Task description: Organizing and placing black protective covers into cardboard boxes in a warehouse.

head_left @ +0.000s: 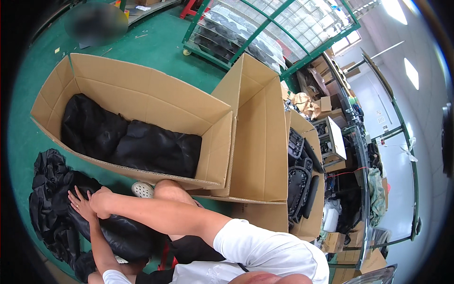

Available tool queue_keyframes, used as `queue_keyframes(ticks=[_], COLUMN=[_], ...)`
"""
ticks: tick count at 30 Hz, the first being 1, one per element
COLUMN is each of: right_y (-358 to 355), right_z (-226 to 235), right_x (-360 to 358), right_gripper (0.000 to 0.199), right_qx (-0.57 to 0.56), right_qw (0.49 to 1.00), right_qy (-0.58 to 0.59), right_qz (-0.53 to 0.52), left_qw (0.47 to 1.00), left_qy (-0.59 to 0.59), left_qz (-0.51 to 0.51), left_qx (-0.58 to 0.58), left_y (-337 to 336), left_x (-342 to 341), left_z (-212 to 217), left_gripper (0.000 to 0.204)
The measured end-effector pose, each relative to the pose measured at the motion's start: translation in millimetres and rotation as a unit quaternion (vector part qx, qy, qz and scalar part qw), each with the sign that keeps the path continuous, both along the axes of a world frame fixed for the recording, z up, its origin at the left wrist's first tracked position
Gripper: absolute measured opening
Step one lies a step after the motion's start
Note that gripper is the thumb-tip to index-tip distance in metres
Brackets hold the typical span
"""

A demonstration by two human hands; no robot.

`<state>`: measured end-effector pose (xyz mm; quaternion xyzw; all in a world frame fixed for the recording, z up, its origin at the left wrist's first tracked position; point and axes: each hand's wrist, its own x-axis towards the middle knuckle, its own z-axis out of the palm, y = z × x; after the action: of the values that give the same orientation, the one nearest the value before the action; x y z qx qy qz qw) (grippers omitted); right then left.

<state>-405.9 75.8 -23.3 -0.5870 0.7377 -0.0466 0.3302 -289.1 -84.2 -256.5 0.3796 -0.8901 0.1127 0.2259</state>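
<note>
A plump black bundle (pixel 125 238), like a filled bag of shiny fabric, lies low in front of me, partly hidden behind my arms. My left hand (pixel 82 206) rests flat on its upper part with the fingers spread. Right beside it, touching or nearly touching, my right hand (pixel 100 200) is closed, its bent fingers on the same black bundle. What lies under those fingers is partly hidden. To the left, loose crumpled black fabric (pixel 47 199) spreads over the floor against the bundle.
Just beyond my hands stands an open cardboard box (pixel 151 80) with black bundles (pixel 158 146) inside. Another tall open box (pixel 257 137) adjoins it on the right. Farther right, a carton holds black moulded parts (pixel 299 184). A green wheeled mesh cart (pixel 269 23) stands behind.
</note>
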Motion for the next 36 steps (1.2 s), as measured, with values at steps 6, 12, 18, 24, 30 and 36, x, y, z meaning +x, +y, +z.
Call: queue_keyframes(ticks=[6, 12, 18, 24, 30, 36], right_y=[-1.6, 9.8, 14.9, 20.5, 17.0, -2.1], right_z=[-27.8, 4.7, 5.7, 3.3, 1.5, -12.3], right_x=[-4.2, -6.2, -8.0, -10.0, -7.5, -10.7], right_gripper=[0.036, 0.034, 0.039, 0.043, 0.044, 0.048], right_qx=[-0.019, -0.014, -0.018, -0.018, -0.043, -0.082], right_qw=[0.999, 0.999, 0.999, 0.999, 0.997, 0.99], right_qy=[-0.035, -0.03, -0.025, -0.018, -0.018, -0.038], right_qz=[-0.008, 0.004, 0.006, 0.027, 0.054, 0.107], left_qw=[0.995, 0.983, 0.976, 0.96, 0.945, 0.879], left_qy=[-0.043, 0.089, 0.119, -0.077, -0.09, -0.158], left_qz=[0.027, 0.067, 0.135, 0.141, 0.134, 0.143], left_qx=[0.082, 0.148, 0.12, 0.228, 0.283, 0.426], left_y=[23.5, 127.2, 207.2, 227.4, 226.6, 201.8], left_x=[7.5, 66.2, 112.5, 110.4, 112.6, 111.5], left_z=[6.1, 46.3, 43.5, 42.4, 54.9, 70.9], left_gripper=[0.082, 0.077, 0.077, 0.076, 0.08, 0.102])
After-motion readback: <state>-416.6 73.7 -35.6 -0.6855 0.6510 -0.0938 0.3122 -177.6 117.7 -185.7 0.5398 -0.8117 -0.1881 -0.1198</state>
